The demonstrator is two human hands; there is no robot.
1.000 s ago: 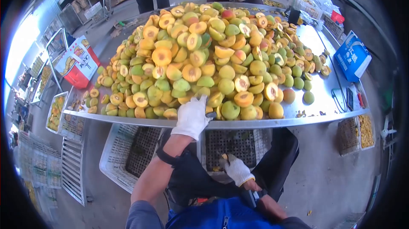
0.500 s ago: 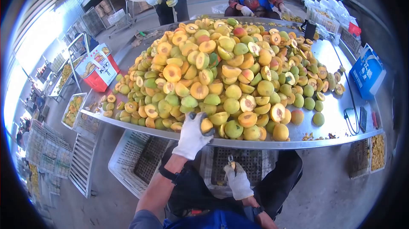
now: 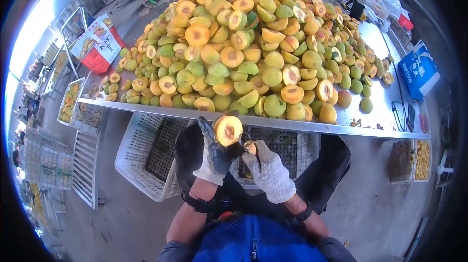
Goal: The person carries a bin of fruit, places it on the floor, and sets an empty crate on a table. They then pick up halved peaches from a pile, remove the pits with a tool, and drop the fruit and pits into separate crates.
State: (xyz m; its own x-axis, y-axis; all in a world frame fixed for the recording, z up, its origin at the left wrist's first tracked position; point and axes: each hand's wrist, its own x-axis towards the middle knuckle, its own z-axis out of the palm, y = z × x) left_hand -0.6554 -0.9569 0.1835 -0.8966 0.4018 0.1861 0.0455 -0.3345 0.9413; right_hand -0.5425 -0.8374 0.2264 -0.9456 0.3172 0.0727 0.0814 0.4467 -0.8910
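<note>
Beyond the hands, a metal table (image 3: pixel 378 113) bore a heap of peaches (image 3: pixel 243 57), many halved, with a blue carton (image 3: pixel 418 70) at right. Before its near edge, the person's gloved left hand (image 3: pixel 213 154) cupped a peach half (image 3: pixel 228 131), cut face showing. The right hand (image 3: pixel 270 174) had its fingers wrapped around a small tool (image 3: pixel 250 148), the curved metal tip at the half's right edge; whether they touched was unclear.
</note>
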